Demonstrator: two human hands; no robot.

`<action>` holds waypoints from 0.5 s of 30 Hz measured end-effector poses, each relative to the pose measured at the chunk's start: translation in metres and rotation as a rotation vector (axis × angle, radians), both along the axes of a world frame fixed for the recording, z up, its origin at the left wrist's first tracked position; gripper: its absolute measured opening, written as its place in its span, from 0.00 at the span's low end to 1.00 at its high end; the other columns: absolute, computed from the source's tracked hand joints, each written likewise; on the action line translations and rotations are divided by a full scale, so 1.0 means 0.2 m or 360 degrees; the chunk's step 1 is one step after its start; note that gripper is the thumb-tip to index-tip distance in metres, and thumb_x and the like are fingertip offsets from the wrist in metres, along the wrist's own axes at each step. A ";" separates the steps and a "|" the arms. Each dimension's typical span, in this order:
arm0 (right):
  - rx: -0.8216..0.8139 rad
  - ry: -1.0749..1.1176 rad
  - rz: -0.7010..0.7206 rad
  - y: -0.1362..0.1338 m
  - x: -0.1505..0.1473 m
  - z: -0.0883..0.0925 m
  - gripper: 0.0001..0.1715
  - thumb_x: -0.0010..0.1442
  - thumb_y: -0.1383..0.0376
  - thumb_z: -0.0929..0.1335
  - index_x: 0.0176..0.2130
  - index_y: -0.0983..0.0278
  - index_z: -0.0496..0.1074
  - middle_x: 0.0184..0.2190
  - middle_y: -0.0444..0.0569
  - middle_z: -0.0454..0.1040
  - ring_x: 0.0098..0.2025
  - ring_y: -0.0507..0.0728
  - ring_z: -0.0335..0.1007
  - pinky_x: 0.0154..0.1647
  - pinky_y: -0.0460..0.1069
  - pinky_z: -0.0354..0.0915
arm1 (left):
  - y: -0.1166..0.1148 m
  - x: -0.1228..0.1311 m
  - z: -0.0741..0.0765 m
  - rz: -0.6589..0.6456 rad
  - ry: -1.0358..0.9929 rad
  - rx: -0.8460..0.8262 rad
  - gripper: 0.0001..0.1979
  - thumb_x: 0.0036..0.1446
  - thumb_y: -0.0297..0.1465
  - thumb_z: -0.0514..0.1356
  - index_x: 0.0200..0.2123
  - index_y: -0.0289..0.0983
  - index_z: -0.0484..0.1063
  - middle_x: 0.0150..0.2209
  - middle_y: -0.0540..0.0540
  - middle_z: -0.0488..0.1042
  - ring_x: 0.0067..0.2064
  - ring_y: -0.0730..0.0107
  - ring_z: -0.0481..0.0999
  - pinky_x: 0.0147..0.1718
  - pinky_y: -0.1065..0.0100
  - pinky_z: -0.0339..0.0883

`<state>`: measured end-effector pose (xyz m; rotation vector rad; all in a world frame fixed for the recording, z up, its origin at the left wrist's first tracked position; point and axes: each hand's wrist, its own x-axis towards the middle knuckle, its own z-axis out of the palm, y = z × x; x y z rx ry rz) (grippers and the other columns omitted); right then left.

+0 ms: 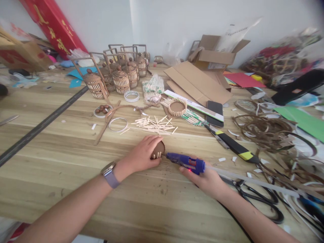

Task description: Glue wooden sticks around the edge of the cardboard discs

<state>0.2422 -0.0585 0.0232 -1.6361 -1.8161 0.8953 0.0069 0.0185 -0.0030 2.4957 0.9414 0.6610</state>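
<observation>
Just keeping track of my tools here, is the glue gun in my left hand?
No, the glue gun is in your right hand, while your left hand holds the round brown piece.

A handicraft workspace, judging by the wooden worktable [71,152] scattered with short sticks [157,127], a hot-glue gun [183,160], a utility knife [235,145] and lantern-like models [121,82] (a cluster).

left fingers [152,143] hold a brown disc [159,147], right fingers [189,175] a blue glue gun [181,160] beside it.
</observation>
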 end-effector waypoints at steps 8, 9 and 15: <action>-0.0586 0.0472 -0.0169 0.03 0.11 0.11 0.31 0.51 0.39 0.69 0.32 0.64 0.78 0.28 0.50 0.77 0.26 0.54 0.69 0.25 0.47 0.66 | 0.00 0.00 0.00 -0.0006 0.0052 0.0020 0.35 0.52 0.30 0.62 0.62 0.33 0.55 0.60 0.33 0.64 0.62 0.49 0.62 0.61 0.46 0.59; -0.0709 0.0545 -0.0158 0.02 0.13 0.12 0.32 0.50 0.39 0.70 0.31 0.65 0.78 0.26 0.49 0.75 0.23 0.51 0.66 0.22 0.45 0.62 | 0.00 0.00 0.00 -0.0004 0.0054 0.0023 0.35 0.52 0.30 0.62 0.62 0.33 0.55 0.60 0.33 0.64 0.62 0.49 0.62 0.61 0.46 0.58; -0.1091 0.0534 0.0004 0.03 0.19 0.17 0.31 0.48 0.38 0.70 0.29 0.64 0.74 0.19 0.45 0.72 0.17 0.49 0.62 0.17 0.44 0.57 | 0.00 0.00 0.01 0.0007 0.0050 0.0010 0.35 0.52 0.29 0.62 0.62 0.37 0.54 0.61 0.35 0.64 0.62 0.49 0.62 0.62 0.45 0.58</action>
